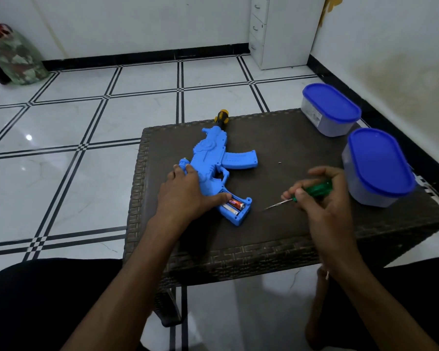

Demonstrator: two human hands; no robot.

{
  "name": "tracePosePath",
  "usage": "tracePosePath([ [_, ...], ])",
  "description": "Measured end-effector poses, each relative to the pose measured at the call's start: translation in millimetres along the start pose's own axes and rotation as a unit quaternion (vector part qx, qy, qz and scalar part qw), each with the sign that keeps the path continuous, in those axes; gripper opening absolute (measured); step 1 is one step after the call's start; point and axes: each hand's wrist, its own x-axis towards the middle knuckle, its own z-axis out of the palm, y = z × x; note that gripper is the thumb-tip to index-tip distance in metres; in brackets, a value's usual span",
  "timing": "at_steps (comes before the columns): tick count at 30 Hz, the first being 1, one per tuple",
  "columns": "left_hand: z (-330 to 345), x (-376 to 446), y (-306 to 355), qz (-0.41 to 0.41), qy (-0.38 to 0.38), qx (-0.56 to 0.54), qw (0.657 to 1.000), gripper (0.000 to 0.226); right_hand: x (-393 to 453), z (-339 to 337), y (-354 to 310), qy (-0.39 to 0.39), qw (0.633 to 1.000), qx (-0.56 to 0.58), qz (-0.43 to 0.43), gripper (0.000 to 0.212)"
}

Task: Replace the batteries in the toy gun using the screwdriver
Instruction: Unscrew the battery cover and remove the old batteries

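1. Toy gun (pixel 213 158): blue plastic, lying flat on the left half of the dark woven table (pixel 276 239), its black and yellow muzzle pointing away from the person at the table's far edge and its grip toward the near side.
2. The grip's battery bay (pixel 235 206) is uncovered; a red-labelled battery (pixel 237 205) lies inside it, with a paler one just beside it.
3. Left hand (pixel 188 191): lies flat over the rear of the gun, fingers straight and spread, pressing it down; the thumb reaches to the edge of the bay.
4. Right hand (pixel 314 196): raised above the table to the right of the gun, fingers curled round a screwdriver (pixel 302 195).
5. The screwdriver has a green handle, mostly hidden in the hand, and a thin metal shaft that slants down and left, its tip close to the table and apart from the gun.
6. A tiny light speck, perhaps a screw (pixel 279 162), lies on the table right of the gun's magazine.
7. Two tubs with blue lids stand at the table's right side: the far tub (pixel 331 110) at the back corner, the near tub (pixel 380 168) just beyond the right hand.
8. Floor (pixel 86 122): white tiles with black lines.
9. A white drawer unit (pixel 276 29) stands against the far wall.
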Motion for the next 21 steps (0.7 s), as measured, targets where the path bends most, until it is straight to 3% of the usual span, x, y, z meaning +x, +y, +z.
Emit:
tracePosePath([
  [3,-2.0,0.0,-2.8,0.004,-0.014,-0.013,1.0,0.111,28.1,5.0,-13.1,-0.155,0.977,-0.142,-0.049,0.037],
  [7,-6.9,0.7,-10.1,0.022,-0.051,-0.047,0.997,0.098,53.3,24.6,-18.7,-0.343,0.862,-0.343,-0.145,0.024],
  [10,-10.0,-0.5,-14.9,0.035,-0.071,-0.072,0.994,0.099,60.7,39.6,-11.8,-0.412,0.802,-0.403,-0.156,0.018],
  [14,-9.3,-0.6,-15.7,0.044,-0.061,-0.076,0.994,0.099,74.0,48.8,0.0,-0.461,0.719,-0.494,-0.165,0.032],
  [21,-5.3,1.2,-13.8,0.036,-0.051,-0.049,0.997,0.105,85.8,52.6,-0.1,-0.492,0.725,-0.465,-0.126,0.037],
])
